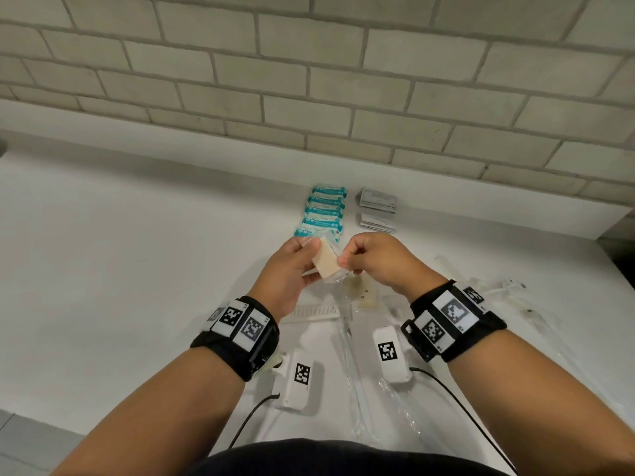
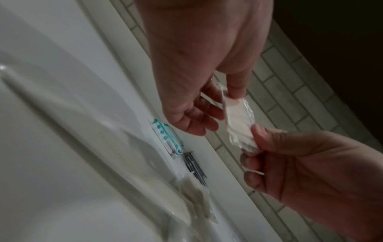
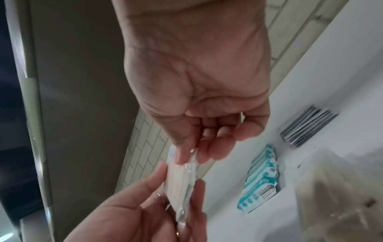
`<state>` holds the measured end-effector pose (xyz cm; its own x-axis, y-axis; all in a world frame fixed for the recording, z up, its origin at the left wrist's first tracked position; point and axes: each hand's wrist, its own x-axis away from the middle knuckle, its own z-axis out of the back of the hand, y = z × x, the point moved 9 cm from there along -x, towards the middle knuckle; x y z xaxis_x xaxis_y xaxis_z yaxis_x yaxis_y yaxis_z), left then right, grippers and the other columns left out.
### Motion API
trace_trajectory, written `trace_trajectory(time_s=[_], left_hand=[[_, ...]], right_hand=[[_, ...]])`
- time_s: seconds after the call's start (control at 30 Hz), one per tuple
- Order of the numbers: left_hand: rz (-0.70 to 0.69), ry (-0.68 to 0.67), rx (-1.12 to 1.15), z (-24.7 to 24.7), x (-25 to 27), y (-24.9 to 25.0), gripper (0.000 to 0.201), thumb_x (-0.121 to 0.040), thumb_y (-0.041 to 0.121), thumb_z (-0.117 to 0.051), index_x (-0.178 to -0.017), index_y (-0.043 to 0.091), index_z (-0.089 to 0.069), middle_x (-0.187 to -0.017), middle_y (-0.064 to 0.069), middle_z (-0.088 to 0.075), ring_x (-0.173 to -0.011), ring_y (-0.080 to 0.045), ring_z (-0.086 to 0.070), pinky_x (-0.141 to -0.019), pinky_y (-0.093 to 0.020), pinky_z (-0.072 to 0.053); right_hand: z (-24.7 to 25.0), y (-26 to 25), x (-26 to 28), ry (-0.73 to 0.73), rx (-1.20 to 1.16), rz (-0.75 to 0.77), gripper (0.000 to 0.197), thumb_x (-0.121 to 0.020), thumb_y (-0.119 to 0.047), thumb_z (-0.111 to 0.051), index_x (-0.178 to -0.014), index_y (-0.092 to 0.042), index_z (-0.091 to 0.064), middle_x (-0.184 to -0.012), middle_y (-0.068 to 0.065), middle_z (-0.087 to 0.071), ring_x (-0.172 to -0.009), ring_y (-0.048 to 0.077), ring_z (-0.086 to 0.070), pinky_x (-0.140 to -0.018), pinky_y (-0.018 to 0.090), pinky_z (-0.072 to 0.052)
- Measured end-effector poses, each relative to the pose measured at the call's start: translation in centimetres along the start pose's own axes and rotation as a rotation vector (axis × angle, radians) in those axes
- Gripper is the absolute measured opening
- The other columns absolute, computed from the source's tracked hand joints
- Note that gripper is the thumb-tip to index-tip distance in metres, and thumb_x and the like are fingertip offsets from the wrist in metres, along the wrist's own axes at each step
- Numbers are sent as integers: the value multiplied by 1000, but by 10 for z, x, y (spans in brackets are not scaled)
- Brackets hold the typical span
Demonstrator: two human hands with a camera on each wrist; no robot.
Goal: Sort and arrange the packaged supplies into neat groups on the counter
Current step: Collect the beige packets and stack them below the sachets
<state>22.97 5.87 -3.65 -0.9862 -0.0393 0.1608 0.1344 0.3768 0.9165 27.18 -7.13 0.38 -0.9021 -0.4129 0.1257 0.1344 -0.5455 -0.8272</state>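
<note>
Clear crinkly film wraps a small cream soap bar point(image 1: 326, 261), held above the counter point(image 1: 137, 252) at 6 o'clock of the teal packet row point(image 1: 323, 211). Left hand point(image 1: 292, 266) pinches one end, right hand point(image 1: 371, 259) pinches the film tail. Probably light, stiff, slippery; best gripped across the bar, not the film.

The print on the teal packets point(image 1: 323, 211) and grey sachets point(image 1: 377, 201) is too small to read. Clear wrappers point(image 1: 357, 389) near the body blur together, and the left hand point(image 1: 292, 266) hides part of the nearest packet.
</note>
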Motion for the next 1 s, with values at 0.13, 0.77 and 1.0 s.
trace_trajectory(time_s=[0.13,0.77,1.0], left_hand=[[-32,58,-196,8,-3,9,11,-91,16,-62,-80,18,-60,-103,-7,-71,-100,-24,-65,-94,-43,-48],[177,-109,-1061,-36,-68,-18,34,-93,30,-61,-112,1,-65,-110,-13,-67,-106,-27,-63,-96,-34,-50],[283,-132,-1175,-36,-84,-53,31,-86,30,-67,-89,0,-67,-80,-15,-73,-76,-28,-72,-80,-39,-60]], right_hand=[[1,5,8,-47,49,16,6,-84,-14,-71,-81,-16,-66,-75,-5,-64,-68,10,-57,-73,28,-48],[17,107,20,63,42,-653,53,-90,-48,-57,-102,3,-60,-78,14,-62,-66,29,-60,-65,38,-55],[-7,99,2,13,89,-651,34,-79,-37,-74,-69,-11,-54,-61,7,-49,-51,19,-42,-52,25,-34]])
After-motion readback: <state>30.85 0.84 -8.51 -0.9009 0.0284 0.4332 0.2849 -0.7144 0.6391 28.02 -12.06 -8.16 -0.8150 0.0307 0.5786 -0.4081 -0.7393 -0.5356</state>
